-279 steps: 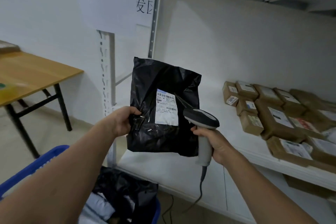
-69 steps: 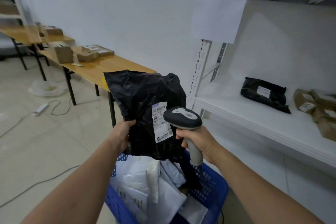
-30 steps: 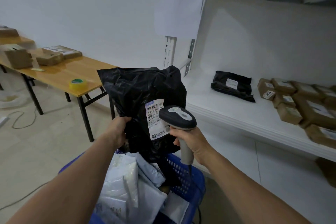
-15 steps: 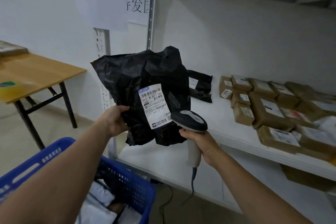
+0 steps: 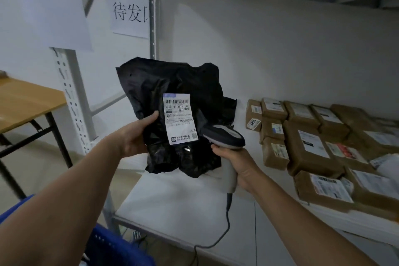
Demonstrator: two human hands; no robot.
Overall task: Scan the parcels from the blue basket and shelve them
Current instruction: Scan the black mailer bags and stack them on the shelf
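Two hands are raised before the white shelf (image 5: 172, 196). A crumpled black parcel (image 5: 183, 84) is gripped at its left edge by the left hand (image 5: 133, 138), thumb laid across the front. It is held upright above the shelf's bare left end, with its white label (image 5: 179, 119) turned toward the camera. A corded scanner (image 5: 224, 136) is clasped by its handle in the right hand (image 5: 235, 164), fingers wrapped round it, and its dark head is set just right of the label. Brown parcels (image 5: 311, 144) are laid in rows on the shelf's right part. A corner of the blue basket (image 5: 116, 250) is seen at lower left.
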